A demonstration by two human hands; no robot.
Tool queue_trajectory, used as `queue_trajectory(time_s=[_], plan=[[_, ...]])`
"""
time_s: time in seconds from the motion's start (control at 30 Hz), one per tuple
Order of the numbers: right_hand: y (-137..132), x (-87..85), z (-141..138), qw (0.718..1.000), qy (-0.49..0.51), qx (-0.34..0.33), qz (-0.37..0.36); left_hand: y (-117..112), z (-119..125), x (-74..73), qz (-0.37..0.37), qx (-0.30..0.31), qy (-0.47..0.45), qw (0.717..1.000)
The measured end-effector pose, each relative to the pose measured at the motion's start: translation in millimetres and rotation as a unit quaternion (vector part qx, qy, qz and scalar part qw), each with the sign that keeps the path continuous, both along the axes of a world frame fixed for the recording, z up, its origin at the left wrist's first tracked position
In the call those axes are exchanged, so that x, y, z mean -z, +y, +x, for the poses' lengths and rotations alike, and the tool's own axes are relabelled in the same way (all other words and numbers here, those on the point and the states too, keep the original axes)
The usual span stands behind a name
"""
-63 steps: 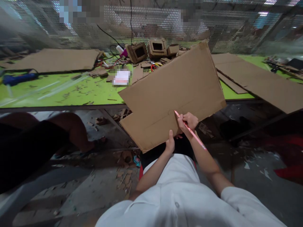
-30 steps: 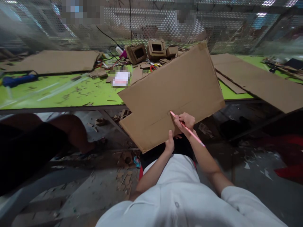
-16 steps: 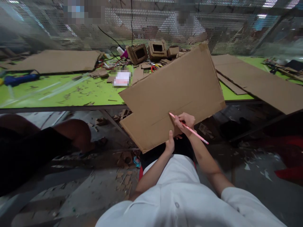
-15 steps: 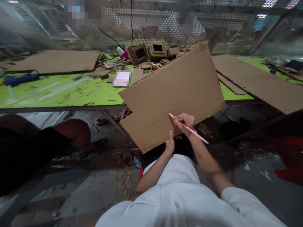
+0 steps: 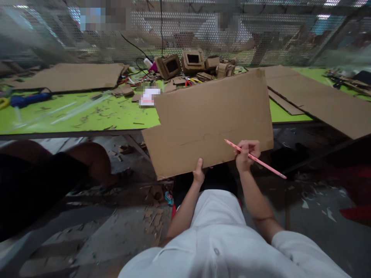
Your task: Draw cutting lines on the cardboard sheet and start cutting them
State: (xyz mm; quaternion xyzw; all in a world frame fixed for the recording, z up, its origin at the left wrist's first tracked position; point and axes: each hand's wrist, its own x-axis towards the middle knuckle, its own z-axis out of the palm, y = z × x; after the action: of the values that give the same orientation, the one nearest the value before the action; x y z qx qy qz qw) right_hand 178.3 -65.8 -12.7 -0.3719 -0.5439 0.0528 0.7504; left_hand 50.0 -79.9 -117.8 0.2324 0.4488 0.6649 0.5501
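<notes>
A large brown cardboard sheet (image 5: 211, 116) with a notch at its left side leans from my lap against the table edge. Faint pencil lines and a small curved mark show on its face. My left hand (image 5: 199, 172) grips its lower edge, thumb on the front and the fingers hidden behind. Between the fingers of my right hand (image 5: 247, 153) is a pink pencil (image 5: 268, 166), its tip pointing up and left. The tip appears over the sheet's lower right part; whether it touches I cannot tell.
The green table (image 5: 78, 112) carries cardboard scraps, a blue-handled tool (image 5: 30, 99), small cardboard boxes (image 5: 193, 61) and another cardboard sheet (image 5: 324, 96) at right. A perforated metal screen (image 5: 185, 31) stands behind. At left, a seated person's leg (image 5: 89, 160) shows. Scraps litter the floor.
The cardboard sheet has turned clockwise, its right side lower. My right hand has moved right with the pencil, away from the curved mark. My left hand has shifted slightly left.
</notes>
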Motion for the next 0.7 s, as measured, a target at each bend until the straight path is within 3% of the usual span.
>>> queue_trajectory(time_s=[0.23, 0.47, 0.7], plan=[[-28, 6.4, 27, 0.998, 0.049, 0.001, -0.029, -1, -13, -6.7, 0.010, -0.025, -0.013, 1.000], [-49, -0.3, 40, 0.962, 0.121, -0.207, -0.133, -8, -23, -3.9, 0.014, -0.018, -0.005, 1.000], [-62, 7.3, 46, 0.942, 0.107, -0.243, -0.205, -17, -23, -6.8, 0.000, -0.009, 0.011, 1.000]])
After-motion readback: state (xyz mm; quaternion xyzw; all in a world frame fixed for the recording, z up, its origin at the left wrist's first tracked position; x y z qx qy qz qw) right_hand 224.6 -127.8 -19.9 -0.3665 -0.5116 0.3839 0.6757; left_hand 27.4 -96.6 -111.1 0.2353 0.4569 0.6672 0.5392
